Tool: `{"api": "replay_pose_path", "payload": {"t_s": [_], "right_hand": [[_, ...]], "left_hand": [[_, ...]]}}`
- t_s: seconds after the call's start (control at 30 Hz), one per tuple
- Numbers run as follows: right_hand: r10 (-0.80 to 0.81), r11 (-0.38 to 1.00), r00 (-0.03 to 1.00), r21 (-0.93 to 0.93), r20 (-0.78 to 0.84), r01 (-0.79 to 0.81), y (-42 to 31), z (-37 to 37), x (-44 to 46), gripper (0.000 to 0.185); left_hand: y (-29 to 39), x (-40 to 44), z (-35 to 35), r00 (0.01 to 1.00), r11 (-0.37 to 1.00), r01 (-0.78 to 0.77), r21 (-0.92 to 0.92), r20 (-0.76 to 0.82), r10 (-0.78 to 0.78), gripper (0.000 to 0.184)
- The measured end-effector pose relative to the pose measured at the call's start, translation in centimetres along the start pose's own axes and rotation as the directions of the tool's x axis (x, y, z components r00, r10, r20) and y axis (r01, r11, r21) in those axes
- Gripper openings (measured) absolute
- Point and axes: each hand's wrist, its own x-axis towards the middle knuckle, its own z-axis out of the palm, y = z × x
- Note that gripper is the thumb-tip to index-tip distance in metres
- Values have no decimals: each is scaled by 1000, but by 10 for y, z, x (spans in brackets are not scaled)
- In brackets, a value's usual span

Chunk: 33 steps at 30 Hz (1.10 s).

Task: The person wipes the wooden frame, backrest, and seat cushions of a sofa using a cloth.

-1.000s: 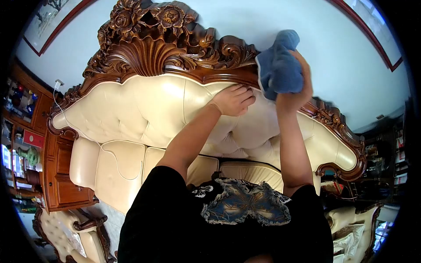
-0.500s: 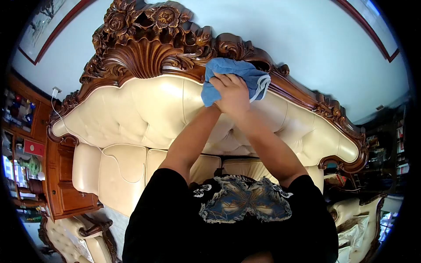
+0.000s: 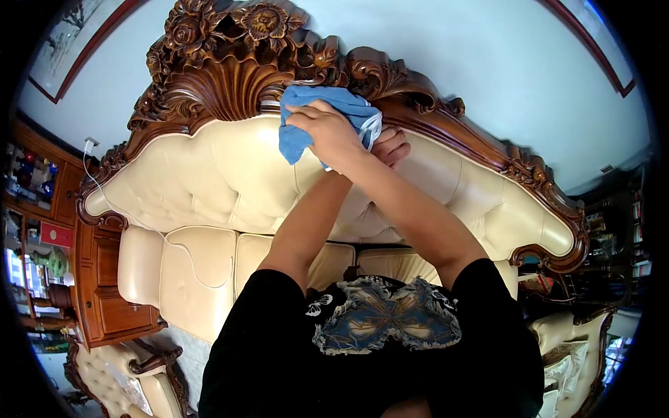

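My right hand (image 3: pixel 327 132) presses a bunched blue cloth (image 3: pixel 296 145) with a white edge against the carved dark wood frame (image 3: pixel 230 87) of a sofa, just right of the shell carving. Its forearm crosses over my left wrist. Partly hidden behind the cloth and right wrist, my left hand (image 3: pixel 391 146) rests at the top of the cream tufted backrest (image 3: pixel 268 157), its visible fingers curled together with nothing seen in them.
Cream seat cushions (image 3: pixel 198 268) lie below, with a white cable (image 3: pixel 189 254) across them. A wooden cabinet (image 3: pixel 115 306) stands at left, a shelf (image 3: pixel 637 230) at right. Armchairs (image 3: pixel 104 373) show at both lower corners. Framed pictures (image 3: pixel 77 42) hang on the wall.
The right hand has brought the cloth from the frame's right side leftward, across the left arm, to near the shell carving. The left hand stays near the backrest top.
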Motion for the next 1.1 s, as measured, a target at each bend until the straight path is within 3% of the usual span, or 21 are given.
{"api": "replay_pose_path", "payload": {"t_s": [0.07,0.17,0.23,0.33,0.53,0.57,0.6,0.67,0.7,0.73,0.77,0.83,0.9,0.97,1.0,1.07,1.1], "right_hand": [[42,999,997,-5,64,-42,5,4,-2,45],[74,992,990,-111,120,-61,4,-9,-4,34],[326,931,916,-247,235,-268,-8,-32,-4,36],[374,905,903,-295,211,-306,1,-48,-15,39],[328,895,945,-313,-22,-318,20,-91,-54,48],[406,888,912,-211,-52,-408,21,-100,-64,48],[486,864,870,-103,-76,-492,22,-107,-73,47],[424,890,898,-129,-113,-437,31,-114,-93,47],[343,922,931,-145,-127,-359,36,-116,-104,47],[358,912,922,-156,-147,-379,41,-122,-115,47],[373,890,894,-178,-249,-421,46,-130,-129,45],[390,854,849,-206,-357,-479,66,-148,-167,44],[408,801,768,-211,-494,-561,103,-168,-221,45],[467,650,634,-247,-617,-719,123,-187,-268,45],[474,633,623,-250,-623,-732,131,-200,-293,45],[585,366,484,-320,-651,-874,146,-226,-341,46],[499,486,653,-440,-570,-755,153,-235,-361,51]], "left_hand": [[1,-2,-1,998,1000,19,-4,62,-18,45],[-3,-1,-2,997,998,67,-13,37,-67,43],[-3,0,-4,997,997,73,-3,13,-73,42],[-2,-1,-5,998,998,60,18,-11,-60,40],[-2,2,-9,985,988,112,107,-141,-96,37],[0,3,-11,988,988,73,134,-142,-53,37],[-1,3,-14,990,981,-138,137,32,135,36],[6,2,-19,994,997,-63,-41,-95,59,34],[4,-4,-12,996,996,30,-86,89,-22,40],[4,-2,-12,982,992,64,-107,182,-44,43],[3,-1,-11,960,987,101,-122,273,-65,46],[7,11,-22,996,994,-84,73,4,84,46],[9,11,-20,996,993,-86,85,12,85,47],[7,12,-18,996,992,-85,98,21,83,48],[8,12,-18,997,991,-78,109,34,75,49],[9,12,-19,996,991,-81,106,44,77,49],[9,12,-20,996,992,-69,105,57,64,50]]}}
